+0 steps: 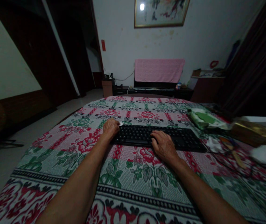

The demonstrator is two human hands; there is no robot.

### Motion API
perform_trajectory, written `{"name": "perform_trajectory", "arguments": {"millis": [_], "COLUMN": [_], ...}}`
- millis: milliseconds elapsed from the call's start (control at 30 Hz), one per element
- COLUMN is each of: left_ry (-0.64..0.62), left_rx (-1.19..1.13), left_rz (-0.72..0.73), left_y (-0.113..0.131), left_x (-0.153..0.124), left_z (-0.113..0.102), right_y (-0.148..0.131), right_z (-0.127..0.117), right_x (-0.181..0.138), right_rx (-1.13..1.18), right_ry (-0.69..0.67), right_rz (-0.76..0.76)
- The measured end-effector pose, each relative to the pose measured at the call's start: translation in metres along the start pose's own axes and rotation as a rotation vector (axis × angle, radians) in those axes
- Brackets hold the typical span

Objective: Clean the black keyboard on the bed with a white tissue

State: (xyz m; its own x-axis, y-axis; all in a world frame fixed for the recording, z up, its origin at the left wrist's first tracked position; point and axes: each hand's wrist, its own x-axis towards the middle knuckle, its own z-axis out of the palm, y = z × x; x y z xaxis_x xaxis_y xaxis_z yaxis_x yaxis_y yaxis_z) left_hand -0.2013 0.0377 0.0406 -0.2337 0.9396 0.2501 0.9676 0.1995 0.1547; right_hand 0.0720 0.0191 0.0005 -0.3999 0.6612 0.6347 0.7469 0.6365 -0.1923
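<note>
A black computer keyboard (pixel 135 134) lies flat on the flowered cloth, a little turned. My left hand (pixel 111 128) is at its left end, fingers closed on a small white tissue (pixel 121 123) that pokes out by the fingertips. Most of the tissue is hidden by the hand. Over the right half of the keys rests my right hand (pixel 163 143), palm down, with slightly bent fingers on the keys and the thumb toward the front edge. Nothing shows inside the right hand.
Right of the keyboard lie a crumpled white tissue (pixel 214 145), a brush with a wooden handle (pixel 238 158) and dark cables. Farther back are a green soft pack (pixel 204 118) and a gold box (pixel 256 132). The patterned cloth (pixel 133 174) covers the whole surface.
</note>
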Motion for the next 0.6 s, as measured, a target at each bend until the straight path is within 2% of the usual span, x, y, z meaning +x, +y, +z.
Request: {"name": "perform_trajectory", "arguments": {"millis": [267,433,600], "left_ry": [-0.065,0.161,0.208], "left_rx": [-0.102,-0.299,-0.238], "left_rz": [0.016,-0.133,-0.049], "left_y": [-0.011,-0.018,-0.022], "left_x": [0.009,0.011,0.003], "left_z": [-0.001,0.006,0.014], "right_y": [0.002,0.004,-0.004], "right_z": [0.001,0.003,0.0], "right_x": [-0.001,-0.001,0.001], "right_rx": [-0.011,-0.011,0.035], "right_ry": [-0.004,0.002,0.087], "right_rz": [-0.003,-0.005,-0.07]}}
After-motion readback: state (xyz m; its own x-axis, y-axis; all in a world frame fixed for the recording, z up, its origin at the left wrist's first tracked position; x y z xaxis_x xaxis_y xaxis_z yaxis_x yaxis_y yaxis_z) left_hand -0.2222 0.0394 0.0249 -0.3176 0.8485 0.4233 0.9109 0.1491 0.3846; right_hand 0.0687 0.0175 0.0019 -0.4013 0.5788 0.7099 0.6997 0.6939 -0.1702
